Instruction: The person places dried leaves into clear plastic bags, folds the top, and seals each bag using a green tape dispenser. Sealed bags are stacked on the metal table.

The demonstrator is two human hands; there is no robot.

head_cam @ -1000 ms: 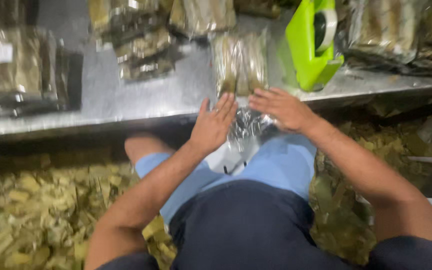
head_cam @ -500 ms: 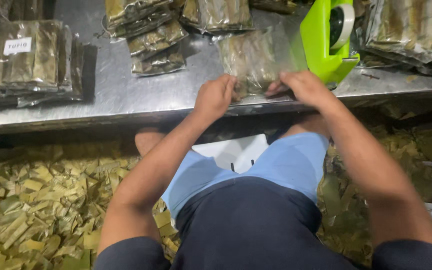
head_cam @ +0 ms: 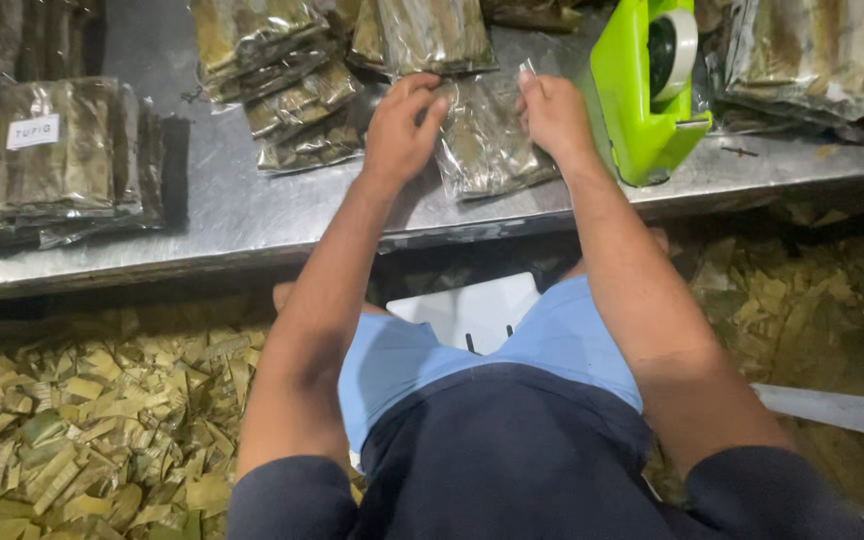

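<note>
A clear plastic bag of folded green leaf pieces lies on the steel table in front of me. My left hand pinches its upper left corner. On the upper right corner my right hand holds the open edge between thumb and fingers. Both forearms reach forward over my lap.
A bright green tape dispenser stands right of the bag. Several filled leaf bags lie behind it, more at the left and right. Cut leaf scraps cover the floor. A white stool shows between my knees.
Both hands lifted the bag from the table's near edge and moved it farther onto the table, then shifted up to its top corners.
</note>
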